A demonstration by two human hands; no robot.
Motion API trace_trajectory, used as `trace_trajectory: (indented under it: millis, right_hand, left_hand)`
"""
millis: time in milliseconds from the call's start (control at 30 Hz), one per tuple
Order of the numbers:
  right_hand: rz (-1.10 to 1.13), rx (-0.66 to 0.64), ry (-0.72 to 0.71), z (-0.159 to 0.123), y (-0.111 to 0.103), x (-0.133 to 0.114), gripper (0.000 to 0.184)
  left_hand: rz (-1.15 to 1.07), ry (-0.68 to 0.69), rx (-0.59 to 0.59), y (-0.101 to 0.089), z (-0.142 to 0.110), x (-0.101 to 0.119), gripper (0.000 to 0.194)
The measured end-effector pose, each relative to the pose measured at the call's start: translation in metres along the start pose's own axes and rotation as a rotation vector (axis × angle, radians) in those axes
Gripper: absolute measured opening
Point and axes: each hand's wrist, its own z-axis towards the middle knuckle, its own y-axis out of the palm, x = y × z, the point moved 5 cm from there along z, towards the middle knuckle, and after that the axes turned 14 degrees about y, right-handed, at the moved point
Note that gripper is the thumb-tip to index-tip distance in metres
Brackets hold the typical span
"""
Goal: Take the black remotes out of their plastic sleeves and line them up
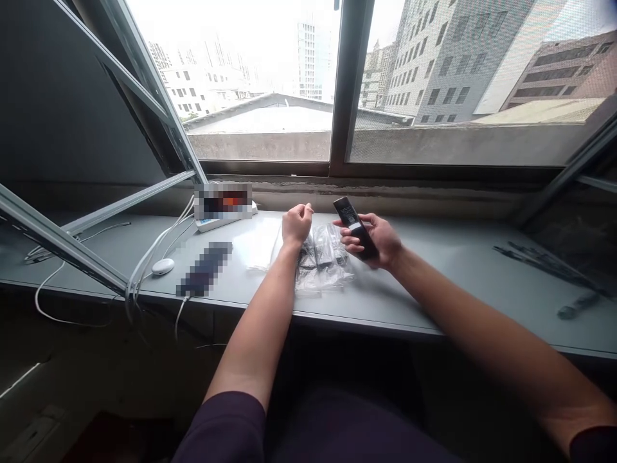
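My right hand (378, 241) holds a flat black rectangular slab (355, 225) with fine white print and a white strip across it, tilted up above the desk. It could be a battery, but its kind is not certain. Closed into a fist, my left hand (297, 224) is raised just left of it; whatever its fingers hold, if anything, is hidden. Beneath and between the hands lies a crumpled clear plastic bag (324, 273) with dark flat pieces showing through. Left of my left wrist is a whitish, shiny sheet or bag (255, 247), partly washed out by glare.
On the grey desk (457, 276), a white power strip (207, 225) with cables stands at the back left. A white round puck (162, 267) and a blurred-out dark object (205, 270) lie nearer. Dark packets (544, 263) lie right. Metal frame bars (139, 177) slant along the left.
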Motion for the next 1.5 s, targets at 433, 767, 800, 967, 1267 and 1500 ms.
trace_trajectory:
  millis: [433,767,800,967,1267,1500]
  right_hand:
    - [-0.006,0.142,-0.001,0.000,0.000,0.002,0.029]
    - [-0.071,-0.007,-0.010,-0.004,0.007,0.001,0.042]
    - [-0.059,-0.010,-0.005,-0.004,0.006,0.001,0.043]
    - [0.050,0.101,-0.049,-0.001,-0.001,-0.004,0.034]
    - [0.094,0.134,-0.029,0.005,-0.009,-0.003,0.039]
    - [-0.005,0.145,-0.060,0.002,-0.005,-0.001,0.021]
  left_hand:
    - [0.037,0.029,-0.005,0.002,0.001,-0.001,0.040]
    - [0.026,0.040,-0.016,0.004,0.000,0.002,0.042]
    - [0.021,0.042,-0.014,0.004,0.000,0.002,0.043]
    - [0.017,0.037,-0.015,0.003,0.000,0.002,0.043]
    - [0.039,0.030,-0.035,0.003,0.000,0.003,0.043]
    - [0.032,0.043,-0.019,0.002,0.000,0.003,0.043]
